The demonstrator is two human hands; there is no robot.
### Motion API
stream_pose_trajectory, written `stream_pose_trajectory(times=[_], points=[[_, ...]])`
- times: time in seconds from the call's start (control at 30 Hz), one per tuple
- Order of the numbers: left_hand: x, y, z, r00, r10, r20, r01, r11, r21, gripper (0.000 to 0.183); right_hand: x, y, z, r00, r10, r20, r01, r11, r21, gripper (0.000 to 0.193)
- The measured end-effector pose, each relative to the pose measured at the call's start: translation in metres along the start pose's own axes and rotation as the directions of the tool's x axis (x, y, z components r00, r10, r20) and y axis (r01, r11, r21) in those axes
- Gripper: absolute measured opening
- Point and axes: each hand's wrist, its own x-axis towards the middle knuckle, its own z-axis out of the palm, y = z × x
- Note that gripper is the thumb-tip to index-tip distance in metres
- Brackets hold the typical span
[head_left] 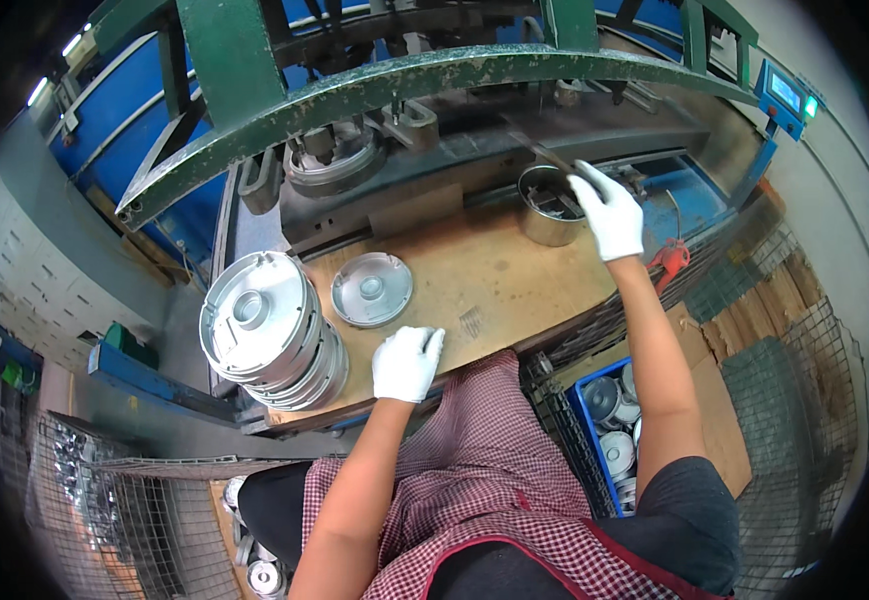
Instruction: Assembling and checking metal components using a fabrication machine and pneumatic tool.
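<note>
My right hand (pixel 609 212), in a white glove, is closed on the end of a long thin dark stick (pixel 539 148). The stick slants away to the far left, above a round metal pot (pixel 550 230) with dark and greyish contents. My left hand (pixel 406 364), also gloved, rests at the front edge of the wooden tabletop (pixel 489 290) with its fingers curled and nothing showing in them. Beyond it lies a single round silver metal cover (pixel 372 289) with a raised centre. A tall stack of similar covers (pixel 259 315) stands to its left.
A green-framed press (pixel 404 80) spans the back, with a round metal part (pixel 332 160) under it. At right are a control screen (pixel 784 92) and a red object (pixel 670 260). A blue crate (pixel 582 400) of metal parts and wire cages (pixel 794 420) stand close by.
</note>
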Motion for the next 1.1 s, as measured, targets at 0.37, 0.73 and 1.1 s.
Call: stream_pose_trajectory(times=[0.37, 0.73, 1.1], points=[[0.008, 0.002, 0.003, 0.998, 0.062, -0.012, -0.062, 0.998, -0.001, 0.022, 0.114, -0.066, 0.124, 0.974, -0.125, 0.186, 0.136, 0.990, -0.046, 0.047], [0.003, 0.002, -0.001, 1.000, 0.005, -0.003, -0.005, 1.000, 0.007, 0.019, 0.120, 0.002, 0.044, 0.990, 0.052, -0.134, -0.077, 0.979, -0.188, 0.046], [0.005, 0.002, 0.002, 1.000, 0.017, -0.004, -0.017, 0.999, 0.034, 0.023, 0.051, 0.037, 0.016, 0.960, 0.205, 0.192, -0.113, 0.907, -0.406, 0.039]])
